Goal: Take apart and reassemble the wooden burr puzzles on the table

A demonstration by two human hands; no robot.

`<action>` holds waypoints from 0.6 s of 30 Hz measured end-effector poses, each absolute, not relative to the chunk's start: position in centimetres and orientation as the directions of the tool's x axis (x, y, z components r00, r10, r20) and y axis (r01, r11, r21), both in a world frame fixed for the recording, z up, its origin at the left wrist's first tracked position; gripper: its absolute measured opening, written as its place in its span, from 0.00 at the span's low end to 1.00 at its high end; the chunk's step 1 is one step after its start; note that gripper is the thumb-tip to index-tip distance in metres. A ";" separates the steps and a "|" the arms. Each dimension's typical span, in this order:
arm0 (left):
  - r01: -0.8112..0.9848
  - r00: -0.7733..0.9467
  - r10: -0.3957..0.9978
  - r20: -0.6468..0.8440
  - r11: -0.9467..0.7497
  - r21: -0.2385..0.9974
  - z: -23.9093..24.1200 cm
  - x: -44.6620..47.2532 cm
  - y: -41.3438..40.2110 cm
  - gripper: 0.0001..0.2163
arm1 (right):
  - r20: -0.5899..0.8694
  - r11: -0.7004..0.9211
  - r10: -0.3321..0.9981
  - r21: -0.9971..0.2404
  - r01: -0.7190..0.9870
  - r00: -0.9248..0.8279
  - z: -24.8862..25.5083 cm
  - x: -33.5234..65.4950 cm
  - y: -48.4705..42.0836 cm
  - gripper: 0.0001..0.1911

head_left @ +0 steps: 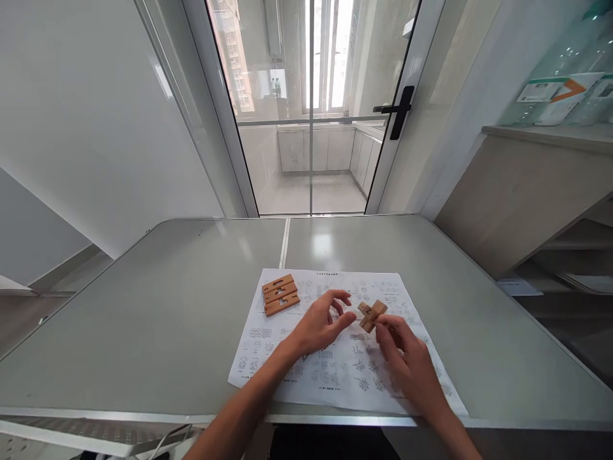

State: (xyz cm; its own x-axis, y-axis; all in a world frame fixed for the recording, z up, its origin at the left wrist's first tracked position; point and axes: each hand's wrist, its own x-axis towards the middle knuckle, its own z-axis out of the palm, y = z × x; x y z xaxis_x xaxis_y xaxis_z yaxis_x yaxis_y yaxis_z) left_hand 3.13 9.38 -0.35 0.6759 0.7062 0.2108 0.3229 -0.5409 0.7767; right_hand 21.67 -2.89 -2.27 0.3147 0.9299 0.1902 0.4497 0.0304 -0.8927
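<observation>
My right hand pinches a small cross-shaped assembly of wooden puzzle pieces by its near end, over a printed sheet. A dark mark shows on the assembly's top face. To its left is my left hand, palm turned inward, its thumb and fingers apart with nothing between them. A gap separates its fingertips from the wood. Several notched wooden puzzle pieces lie side by side at the sheet's upper left, with dark markings on them. The printed sheet carries rows of small line diagrams and lies under both hands.
The sheet rests on a grey-green table with a seam running across it. Beyond the far edge stands a glass door with a black handle. Large clear bottles sit on a shelf at the right.
</observation>
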 end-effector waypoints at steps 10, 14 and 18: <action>0.047 0.815 0.578 0.033 -0.123 0.991 0.6 2.9 9.3 0.33 | 0.217 0.106 0.946 -0.910 0.400 0.243 -3.1 19.9 -2.8 0.18; 0.028 0.784 0.618 0.062 -0.134 0.991 0.5 2.9 9.4 0.36 | 0.213 0.083 0.949 -0.879 0.470 0.231 -3.0 20.1 -2.7 0.16; 0.027 0.762 0.642 0.086 -0.163 0.986 0.4 2.8 9.6 0.35 | 0.230 0.100 0.952 -0.858 0.504 0.203 -2.7 20.0 -2.5 0.13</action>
State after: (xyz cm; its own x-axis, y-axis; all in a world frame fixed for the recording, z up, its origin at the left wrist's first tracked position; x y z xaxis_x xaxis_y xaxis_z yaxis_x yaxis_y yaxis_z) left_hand 2.85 9.57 0.40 0.7616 0.6423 0.0859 0.0266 -0.1634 0.9862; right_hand 20.03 -2.46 -2.71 0.2028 0.9519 0.2298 0.5039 0.0998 -0.8580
